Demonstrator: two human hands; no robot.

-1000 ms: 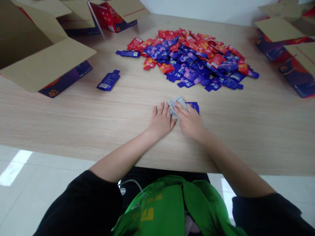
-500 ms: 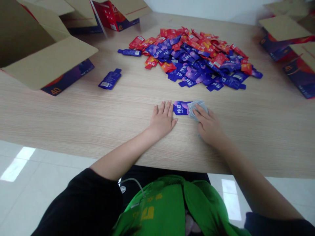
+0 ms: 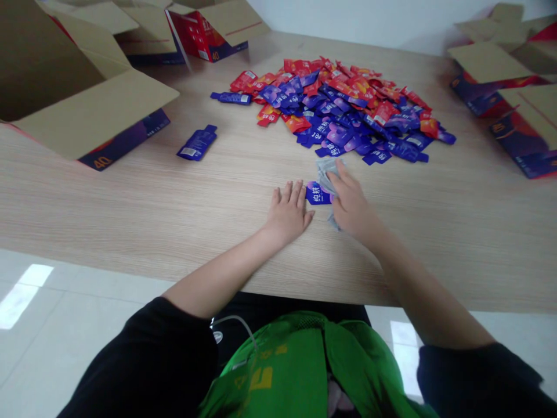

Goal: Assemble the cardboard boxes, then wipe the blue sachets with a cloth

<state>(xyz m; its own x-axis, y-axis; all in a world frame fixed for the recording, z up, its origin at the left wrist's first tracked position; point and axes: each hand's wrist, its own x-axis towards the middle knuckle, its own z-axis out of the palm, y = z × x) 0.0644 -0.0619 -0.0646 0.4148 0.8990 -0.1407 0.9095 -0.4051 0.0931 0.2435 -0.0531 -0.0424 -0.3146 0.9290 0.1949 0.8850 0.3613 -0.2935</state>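
A blue and purple pouch (image 3: 317, 194) with white characters lies flat on the table in front of me. At its left end my left hand (image 3: 288, 210) rests flat, fingers spread, its fingertips beside or on the pouch's edge. My right hand (image 3: 351, 203) grips a crumpled grey cloth (image 3: 327, 173), which covers the pouch's right part. A corner of the cloth hangs below that hand. Farther back is a heap of red pouches (image 3: 300, 65) and blue pouches (image 3: 343, 132).
One blue pouch (image 3: 198, 143) lies apart on the left, another blue pouch (image 3: 230, 98) by the heap's left side. Open cardboard boxes stand at left (image 3: 126, 136), at back left (image 3: 213, 46) and at right (image 3: 526, 145). The table's front edge is close to my body.
My right hand has moved the cloth left and a little away from me over the pouch. My left hand has stayed in place.
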